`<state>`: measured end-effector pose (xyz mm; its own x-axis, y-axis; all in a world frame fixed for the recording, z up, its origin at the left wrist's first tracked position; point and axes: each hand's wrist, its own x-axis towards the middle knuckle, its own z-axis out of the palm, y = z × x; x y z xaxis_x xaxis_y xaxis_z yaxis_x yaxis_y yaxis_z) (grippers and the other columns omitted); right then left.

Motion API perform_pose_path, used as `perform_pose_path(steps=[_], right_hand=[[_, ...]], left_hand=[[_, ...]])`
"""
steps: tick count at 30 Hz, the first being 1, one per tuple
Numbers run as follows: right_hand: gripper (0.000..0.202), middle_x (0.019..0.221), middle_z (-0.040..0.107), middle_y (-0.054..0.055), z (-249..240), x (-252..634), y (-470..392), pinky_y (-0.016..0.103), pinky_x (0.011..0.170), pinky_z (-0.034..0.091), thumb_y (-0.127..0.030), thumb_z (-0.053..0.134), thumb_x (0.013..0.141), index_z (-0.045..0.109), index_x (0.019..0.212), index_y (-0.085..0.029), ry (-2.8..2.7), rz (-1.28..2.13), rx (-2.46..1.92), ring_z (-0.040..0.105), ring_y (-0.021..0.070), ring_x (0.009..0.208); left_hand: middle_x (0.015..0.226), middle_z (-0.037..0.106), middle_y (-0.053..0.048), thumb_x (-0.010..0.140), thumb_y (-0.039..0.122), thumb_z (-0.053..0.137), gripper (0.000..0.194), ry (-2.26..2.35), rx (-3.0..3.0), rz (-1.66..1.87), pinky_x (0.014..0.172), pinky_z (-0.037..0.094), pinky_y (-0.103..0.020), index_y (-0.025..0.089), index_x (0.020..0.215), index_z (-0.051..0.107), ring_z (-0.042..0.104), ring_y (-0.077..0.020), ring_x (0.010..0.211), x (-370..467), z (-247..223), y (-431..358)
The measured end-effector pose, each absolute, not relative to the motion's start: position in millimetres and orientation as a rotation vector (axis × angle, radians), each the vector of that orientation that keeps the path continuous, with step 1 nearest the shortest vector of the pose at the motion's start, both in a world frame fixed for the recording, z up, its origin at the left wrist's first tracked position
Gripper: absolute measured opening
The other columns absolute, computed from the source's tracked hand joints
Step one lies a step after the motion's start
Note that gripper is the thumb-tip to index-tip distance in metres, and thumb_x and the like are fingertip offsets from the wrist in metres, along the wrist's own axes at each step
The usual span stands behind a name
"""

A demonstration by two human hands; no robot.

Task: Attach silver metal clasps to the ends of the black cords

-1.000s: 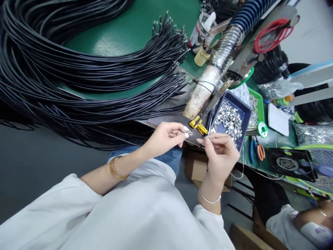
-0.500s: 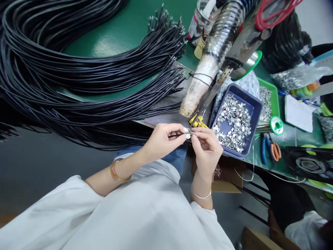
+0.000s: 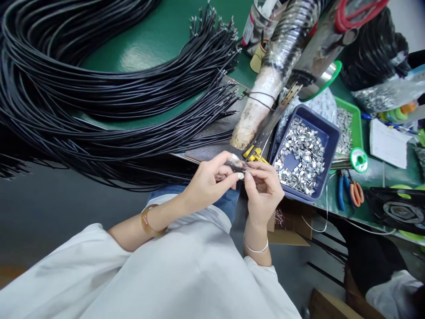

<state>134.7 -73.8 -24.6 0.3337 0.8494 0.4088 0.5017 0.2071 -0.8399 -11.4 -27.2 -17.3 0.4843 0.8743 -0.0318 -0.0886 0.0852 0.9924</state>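
My left hand is closed in a loose curl, with a dark stretch of black cable between thumb and forefinger. The thumb and forefinger tips are slightly parted and blurred. Facing it, my right hand pinches the thin end of the cable between thumb and fingers. Both sets of fingertips almost meet, and they hide most of that small end. Just beyond them lie yellow-handled tools. To the right, a blue bin holds many small silver metal clips.
A large bundle of black cables covers the left of the green table. A wrapped duct slants down over the work spot. Rightward are a green tray, a solder spool, pliers and a paper pad.
My left forefinger has lifted away from the thumb, and the curled fingers below now show. My right hand keeps its pinch in nearly the same place. The view has shifted slightly.
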Motion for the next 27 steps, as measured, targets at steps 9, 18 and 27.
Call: perform_pose_path(steps=[9,18,27], right_hand=[[0.018,0.101,0.076,0.004,-15.6,139.4,-78.2,0.043,0.074,0.065,-0.021,0.051,0.098,0.062,0.11,-0.03,-1.511,-0.009,-1.286,0.076,0.0228,0.091],[0.012,0.099,0.077,0.002,-25.2,142.6,-69.1,0.039,0.079,0.065,-0.016,0.066,0.09,0.063,0.092,-0.027,-1.517,0.002,-1.369,0.077,0.02,0.089],[0.021,0.104,0.079,-0.001,-26.4,144.6,-67.1,0.033,0.074,0.065,-0.013,0.07,0.086,0.061,0.095,-0.03,-1.648,-0.202,-1.363,0.077,0.0176,0.087]], left_hand=[[0.057,0.048,0.006,0.078,0.021,0.072,0.011,0.758,1.032,0.844,0.05,0.033,-0.018,0.013,0.079,0.065,0.04,-0.0049,0.051,-9.5,-9.1,-11.7],[0.057,0.05,0.004,0.077,0.024,0.071,0.012,0.785,1.072,0.845,0.052,0.034,-0.021,0.013,0.079,0.074,0.041,-0.007,0.054,-9.0,-8.1,-4.8],[0.062,0.059,0.0,0.073,0.021,0.07,0.009,0.839,1.074,0.863,0.052,0.038,-0.021,0.013,0.073,0.073,0.048,-0.0085,0.056,-5.0,-6.0,-3.6]])
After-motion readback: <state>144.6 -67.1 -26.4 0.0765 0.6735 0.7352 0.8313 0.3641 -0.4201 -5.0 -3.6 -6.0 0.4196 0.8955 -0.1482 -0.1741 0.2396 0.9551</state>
